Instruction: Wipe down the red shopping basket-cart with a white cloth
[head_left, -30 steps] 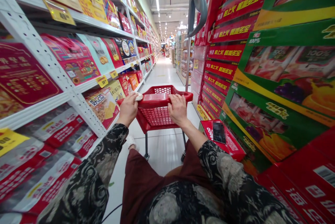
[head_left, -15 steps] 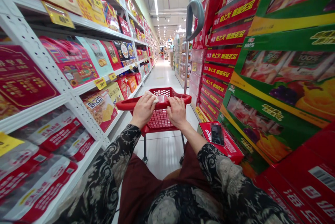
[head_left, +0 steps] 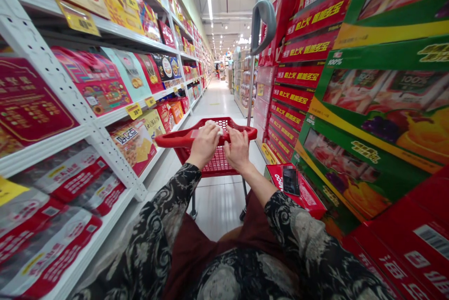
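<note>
A red shopping cart (head_left: 214, 165) stands in front of my knees, its red handle bar (head_left: 174, 139) towards me. My left hand (head_left: 204, 145) presses a crumpled white tissue (head_left: 213, 126) onto the bar near its middle; the fingers are closed over it and hide part of it. Just to the right, my right hand (head_left: 237, 148) has its fingers curled over the same bar. The two hands are close together. Through the mesh of the basket, no goods can be made out.
White shelves (head_left: 87, 125) of boxed snacks line the left side. Stacked red drink cartons (head_left: 298, 75) and green juice cartons (head_left: 372, 103) rise on the right. A phone (head_left: 291, 180) lies on a red box (head_left: 312, 202). A metal pole (head_left: 249, 85) with a grey hook stands beyond the cart.
My left hand has slid right along the handle bar with the tissue, closer to my right hand. My right hand stays in place on the bar.
</note>
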Demonstrator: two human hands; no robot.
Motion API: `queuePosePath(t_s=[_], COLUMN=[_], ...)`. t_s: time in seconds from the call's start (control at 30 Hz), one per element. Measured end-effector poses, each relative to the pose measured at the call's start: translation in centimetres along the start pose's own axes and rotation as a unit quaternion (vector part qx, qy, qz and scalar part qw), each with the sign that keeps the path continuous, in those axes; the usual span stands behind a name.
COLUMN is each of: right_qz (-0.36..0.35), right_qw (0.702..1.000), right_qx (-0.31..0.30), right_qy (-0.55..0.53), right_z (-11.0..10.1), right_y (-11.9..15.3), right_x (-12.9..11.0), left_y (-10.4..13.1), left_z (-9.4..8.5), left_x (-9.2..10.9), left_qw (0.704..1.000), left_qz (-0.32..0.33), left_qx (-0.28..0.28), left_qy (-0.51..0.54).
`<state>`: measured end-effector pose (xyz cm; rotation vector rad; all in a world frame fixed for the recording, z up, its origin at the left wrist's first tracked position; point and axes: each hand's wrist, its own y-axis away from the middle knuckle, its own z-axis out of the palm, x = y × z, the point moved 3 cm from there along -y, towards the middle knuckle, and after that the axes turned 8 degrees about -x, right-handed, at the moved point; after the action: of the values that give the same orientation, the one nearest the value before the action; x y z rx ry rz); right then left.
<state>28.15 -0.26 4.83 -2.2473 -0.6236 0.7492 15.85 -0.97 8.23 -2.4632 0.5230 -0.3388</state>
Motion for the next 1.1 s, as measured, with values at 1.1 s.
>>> queuePosePath(t_s=[1.1], right_qz=[0.007], right_qw=[1.000], right_qx=[-0.025], right_qy=[0.000], right_z=[-0.6], right_y=[0.0], right_x=[0.5], left_y=[4.7], left_z=[-2.1], left_x=[-7.7], left_qw=[0.991], left_qz=[-0.091], left_qx=[0.084], left_qy=[-0.042])
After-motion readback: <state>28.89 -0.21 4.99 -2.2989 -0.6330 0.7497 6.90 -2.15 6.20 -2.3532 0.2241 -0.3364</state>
